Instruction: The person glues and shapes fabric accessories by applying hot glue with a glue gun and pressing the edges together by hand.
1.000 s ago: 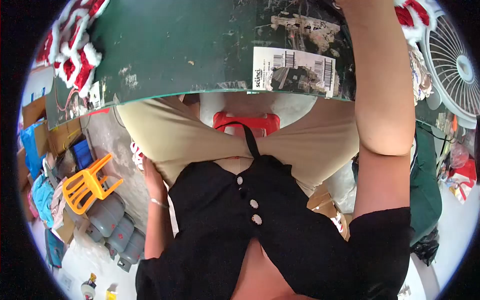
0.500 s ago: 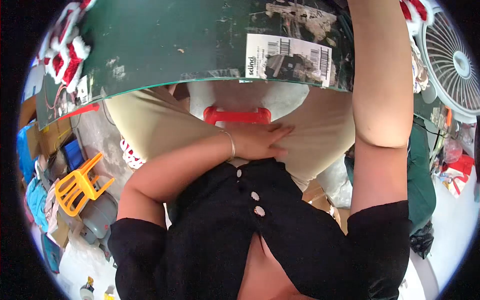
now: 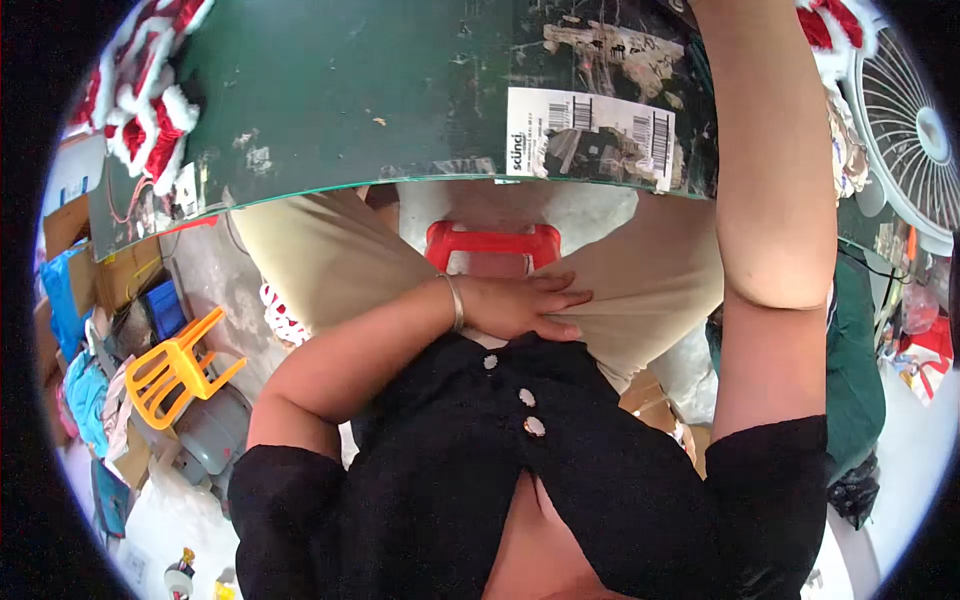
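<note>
Head view: found left hand (image 3: 515, 305) laid across the lap of the beige trousers (image 3: 650, 265), as half a second earlier, after being beside the left thigh (image 3: 330, 250) a second ago. Saw its fingers (image 3: 565, 300) loosely spread and unclenched, palm hidden. Saw right forearm (image 3: 775, 150) stretched over the green table (image 3: 350, 80), but could not tell right hand's grip, out of frame.

The beige trousers (image 3: 330, 250) cover two widely parted thighs, the cloth mostly smooth along the legs and creased towards the lap, where the left hand (image 3: 515, 305) rests on it, fingers spread; both legs run beneath the near edge of the surface (image 3: 330, 90). Red plush pieces (image 3: 160, 148) with fluffy white trim lie bunched at its left end.
</note>
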Demonstrator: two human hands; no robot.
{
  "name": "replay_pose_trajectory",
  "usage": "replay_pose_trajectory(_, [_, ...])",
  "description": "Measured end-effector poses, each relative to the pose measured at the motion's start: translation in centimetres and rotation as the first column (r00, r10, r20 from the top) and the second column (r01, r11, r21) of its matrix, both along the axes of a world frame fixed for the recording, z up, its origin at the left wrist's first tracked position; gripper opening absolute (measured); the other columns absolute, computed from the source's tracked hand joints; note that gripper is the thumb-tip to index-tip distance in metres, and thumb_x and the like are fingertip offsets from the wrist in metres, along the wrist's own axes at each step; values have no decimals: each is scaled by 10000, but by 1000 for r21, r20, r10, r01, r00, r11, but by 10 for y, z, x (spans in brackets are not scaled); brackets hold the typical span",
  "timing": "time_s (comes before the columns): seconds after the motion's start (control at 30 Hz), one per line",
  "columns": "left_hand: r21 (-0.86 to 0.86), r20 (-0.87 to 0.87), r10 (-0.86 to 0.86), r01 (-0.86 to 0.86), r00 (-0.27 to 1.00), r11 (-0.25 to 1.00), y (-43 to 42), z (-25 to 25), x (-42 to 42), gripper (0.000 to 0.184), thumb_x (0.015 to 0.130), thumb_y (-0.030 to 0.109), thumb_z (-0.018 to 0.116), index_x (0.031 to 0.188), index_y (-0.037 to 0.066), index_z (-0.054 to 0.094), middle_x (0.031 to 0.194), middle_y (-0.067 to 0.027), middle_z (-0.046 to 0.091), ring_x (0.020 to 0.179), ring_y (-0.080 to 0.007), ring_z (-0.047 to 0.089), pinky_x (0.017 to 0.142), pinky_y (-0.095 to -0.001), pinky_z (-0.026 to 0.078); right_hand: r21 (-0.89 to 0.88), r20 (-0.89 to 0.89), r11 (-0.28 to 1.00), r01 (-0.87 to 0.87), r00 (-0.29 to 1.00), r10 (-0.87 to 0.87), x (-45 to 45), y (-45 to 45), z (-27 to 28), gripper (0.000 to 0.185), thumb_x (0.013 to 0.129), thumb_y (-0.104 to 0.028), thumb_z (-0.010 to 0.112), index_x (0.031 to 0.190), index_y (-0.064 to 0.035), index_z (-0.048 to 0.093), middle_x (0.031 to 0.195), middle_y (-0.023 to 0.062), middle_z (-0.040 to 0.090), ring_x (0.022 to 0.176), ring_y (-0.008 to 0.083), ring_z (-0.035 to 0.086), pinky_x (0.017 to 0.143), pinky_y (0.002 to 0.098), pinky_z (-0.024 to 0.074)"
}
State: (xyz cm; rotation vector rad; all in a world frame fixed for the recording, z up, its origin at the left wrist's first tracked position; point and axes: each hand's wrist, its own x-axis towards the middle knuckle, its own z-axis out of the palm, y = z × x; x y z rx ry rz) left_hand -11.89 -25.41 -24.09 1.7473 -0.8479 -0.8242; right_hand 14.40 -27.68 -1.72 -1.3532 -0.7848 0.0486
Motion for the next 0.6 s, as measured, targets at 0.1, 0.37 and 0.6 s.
replay_pose_trajectory(0.1, [142, -74, 108, -96, 991, 985, -5, 27, 6, 607, 930, 477, 396, 1418, 144, 258, 1470, -196, 194, 1352, -358, 216, 1091, -403, 220, 15, -19, 1000, -15, 1000, 15, -1, 0, 5, 346, 854, -348, 605, 680, -55, 546, 582, -10, 481, 483, 43, 410, 432, 184, 296])
replay_pose_trajectory(0.37, [132, -265, 260, -232, 929, 964, 50, 102, 45, 476, 947, 331, 468, 1319, 35, 425, 1239, -149, 548, 1175, -251, 506, 974, -315, 384, -184, -369, 983, 13, 926, -82, -10, 7, 21, 217, 848, -318, 627, 788, -119, 565, 587, -43, 497, 456, 20, 394, 397, 168, 265])
replay_pose_trajectory(0.6, [-223, -347, 817, -886, 461, 406, 107, 216, 124, 283, 905, 113, 531, 1159, -11, 553, 1031, -115, 632, 942, -186, 609, 810, -294, 488, 39, -188, 998, 39, 982, -31, 4, 3, -3, 240, 904, -309, 556, 866, -73, 542, 740, -2, 563, 642, 53, 470, 578, 216, 366])
